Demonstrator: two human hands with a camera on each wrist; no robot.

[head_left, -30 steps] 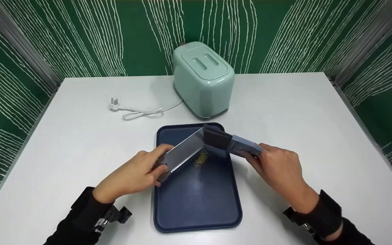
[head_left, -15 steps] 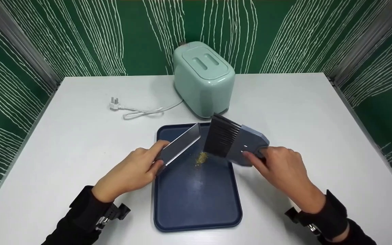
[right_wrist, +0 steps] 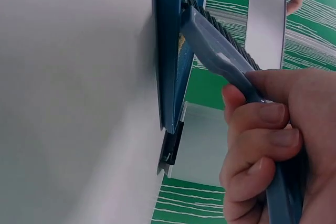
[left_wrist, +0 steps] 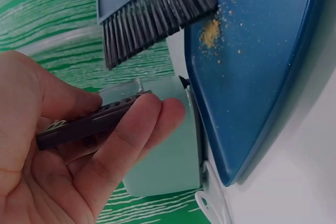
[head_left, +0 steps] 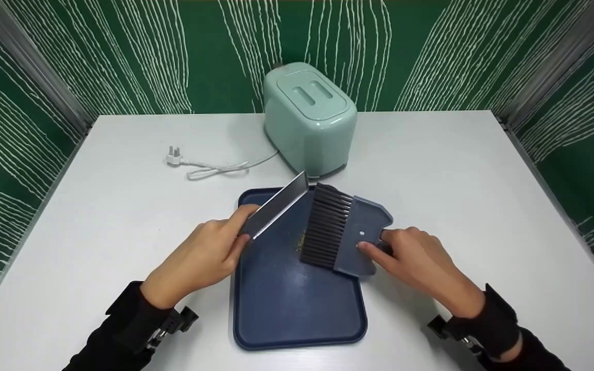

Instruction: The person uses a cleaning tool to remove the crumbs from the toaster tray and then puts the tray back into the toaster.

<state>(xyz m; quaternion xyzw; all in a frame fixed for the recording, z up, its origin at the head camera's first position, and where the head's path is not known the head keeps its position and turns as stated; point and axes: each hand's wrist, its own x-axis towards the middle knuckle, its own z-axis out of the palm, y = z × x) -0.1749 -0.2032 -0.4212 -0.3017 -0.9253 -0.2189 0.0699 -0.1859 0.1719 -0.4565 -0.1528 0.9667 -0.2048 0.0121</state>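
Note:
My left hand [head_left: 201,260] pinches a long, shallow metal crumb tray [head_left: 280,202] by its dark slotted end, tilted above the blue serving tray [head_left: 299,314]. My right hand [head_left: 418,257] grips a blue-grey hand brush [head_left: 361,234], thumb along its head. The dark bristles [head_left: 324,226] hang over the serving tray, beside the crumb tray's far end. Yellow-brown crumbs [left_wrist: 211,33] lie in a small pile on the serving tray, partly hidden behind the bristles in the head view. The right wrist view shows the fingers curled round the brush handle [right_wrist: 283,187].
A mint-green toaster [head_left: 310,121] stands just behind the serving tray. Its white cord and plug [head_left: 174,157] lie on the white table [head_left: 96,206] to the left. Green walls with white streaks enclose the back and sides.
The brush has turned to show its broad face and dropped lower and nearer over the crumbs. The crumb tray drew back from it, then rose slightly towards the toaster.

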